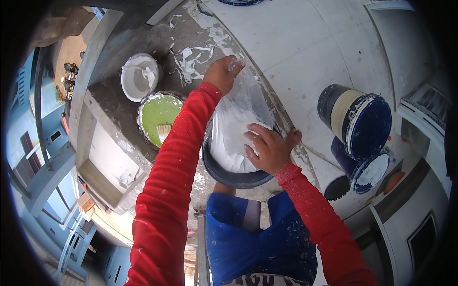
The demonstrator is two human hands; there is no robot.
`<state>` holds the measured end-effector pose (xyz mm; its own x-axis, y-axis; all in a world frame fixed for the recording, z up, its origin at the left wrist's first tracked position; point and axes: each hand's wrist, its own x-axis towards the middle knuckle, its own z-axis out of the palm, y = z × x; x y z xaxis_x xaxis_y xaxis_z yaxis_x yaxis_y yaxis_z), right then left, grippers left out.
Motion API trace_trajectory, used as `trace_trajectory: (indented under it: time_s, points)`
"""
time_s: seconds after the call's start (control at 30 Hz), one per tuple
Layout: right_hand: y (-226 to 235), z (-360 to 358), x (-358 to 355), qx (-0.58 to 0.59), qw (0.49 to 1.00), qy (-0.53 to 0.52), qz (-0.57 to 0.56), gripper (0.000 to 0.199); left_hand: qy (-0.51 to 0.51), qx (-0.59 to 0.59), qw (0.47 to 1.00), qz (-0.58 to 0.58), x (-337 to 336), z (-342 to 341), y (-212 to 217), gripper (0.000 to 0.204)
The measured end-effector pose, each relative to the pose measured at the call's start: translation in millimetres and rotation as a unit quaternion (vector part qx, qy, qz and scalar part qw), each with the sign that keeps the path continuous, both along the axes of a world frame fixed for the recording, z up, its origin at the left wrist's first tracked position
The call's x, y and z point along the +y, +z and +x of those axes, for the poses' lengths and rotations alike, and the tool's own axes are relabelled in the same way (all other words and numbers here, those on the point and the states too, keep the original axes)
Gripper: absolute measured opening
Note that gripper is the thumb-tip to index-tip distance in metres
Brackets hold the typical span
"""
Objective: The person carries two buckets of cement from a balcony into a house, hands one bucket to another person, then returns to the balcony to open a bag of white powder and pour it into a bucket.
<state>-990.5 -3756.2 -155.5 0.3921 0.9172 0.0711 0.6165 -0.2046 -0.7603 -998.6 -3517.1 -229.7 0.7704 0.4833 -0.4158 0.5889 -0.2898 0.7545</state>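
My left hand (pixel 224 74) is closed around the gathered top of a clear plastic bag (pixel 245 93), holding it up. White paste (pixel 229 143) fills the bag's lower part, which rests inside a round dark bucket (pixel 224 178) in front of my knees. My right hand (pixel 268 148) lies on the bag's right side with fingers spread and slightly bent, touching the plastic near the bucket's rim. Left of the bucket, a brush (pixel 163 132) with pale bristles rests on a round green surface (pixel 161 110) with a white-smeared rim, partly hidden by my left sleeve.
A white-crusted pail (pixel 139 78) stands at the left. White scraps (pixel 188 64) litter the grey ledge beyond. On the right, a large blue-lidded bucket (pixel 367 126) stands by another paint-smeared bucket (pixel 369 174). Pale floor tiles (pixel 296 52) stretch to the right, and a bare foot (pixel 293 137) shows beside my right hand.
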Motion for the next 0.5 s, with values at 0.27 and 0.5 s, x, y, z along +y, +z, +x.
trace_trajectory:
  time_s: [0.27,0.5]
  points:
    - [-18.4,-2.9,18.0,0.019,0.976,0.120,-0.181,0.050,0.005,0.026,0.999,-0.037,1.7,10.7,8.8,0.051]
    - [29.1,4.2,1.2,-0.019,0.947,0.255,-0.192,0.012,0.028,0.001,0.999,0.021,1.1,4.2,1.0,0.053]
